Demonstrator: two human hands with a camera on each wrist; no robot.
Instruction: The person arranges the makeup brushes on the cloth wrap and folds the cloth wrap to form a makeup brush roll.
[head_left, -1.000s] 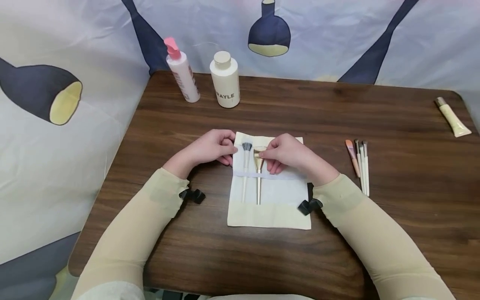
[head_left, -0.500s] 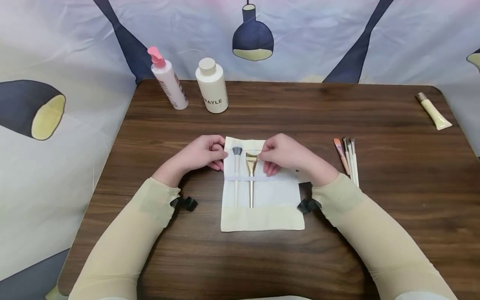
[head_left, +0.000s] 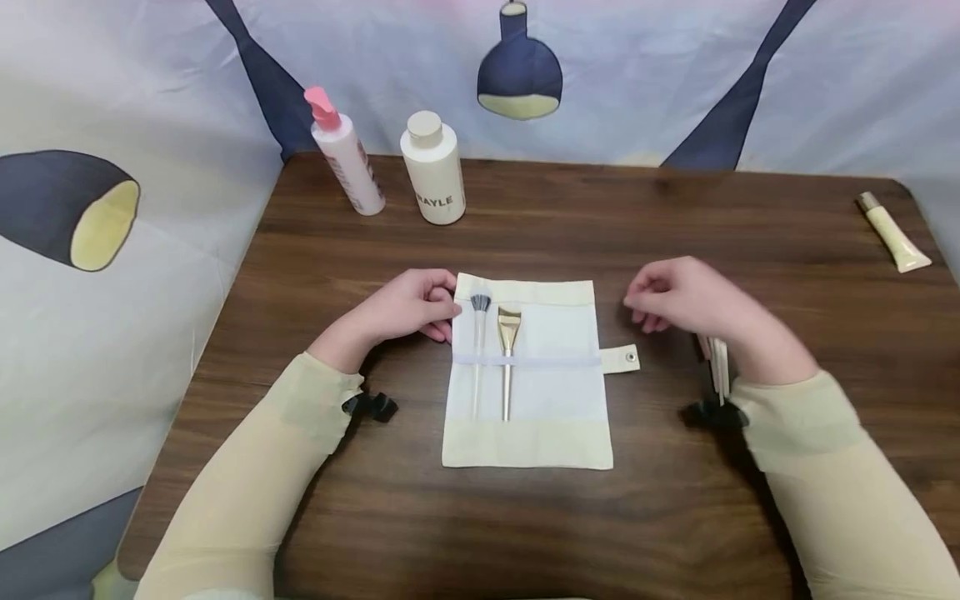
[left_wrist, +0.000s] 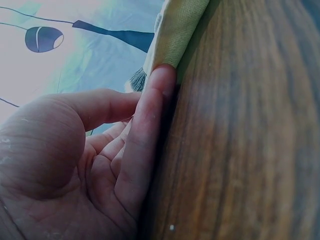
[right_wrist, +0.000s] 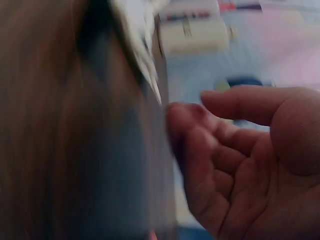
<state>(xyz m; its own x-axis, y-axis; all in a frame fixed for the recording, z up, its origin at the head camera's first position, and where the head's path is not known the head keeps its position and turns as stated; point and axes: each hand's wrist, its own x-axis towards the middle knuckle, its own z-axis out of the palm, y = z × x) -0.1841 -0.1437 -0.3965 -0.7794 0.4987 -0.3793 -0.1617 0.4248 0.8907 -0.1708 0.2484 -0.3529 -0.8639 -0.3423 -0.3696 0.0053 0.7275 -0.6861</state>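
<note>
Left hand (head_left: 405, 308): my thumb and index finger pinch the edge of a cloth brush case (head_left: 558, 392) near its upper left corner. Right hand (head_left: 678, 296): fingers loosely bent, thumb slightly apart, holding nothing, over the bench (head_left: 540, 533) right of the case.

Brush case: cream and white, lying open before me; snap tab (head_left: 621, 359) extended rightward. Contents, under one elastic band (head_left: 558, 362): one dark-bristled brush (head_left: 480, 325); one gold flat brush (head_left: 507, 354).

Loose brushes (head_left: 720, 367): partly hidden by my right wrist.

White bottle (head_left: 435, 171): capped, letters "RAYLE" readable. Pump bottle (head_left: 348, 162): pink-topped, printing illegible. Cream tube (head_left: 892, 233): far right.
</note>
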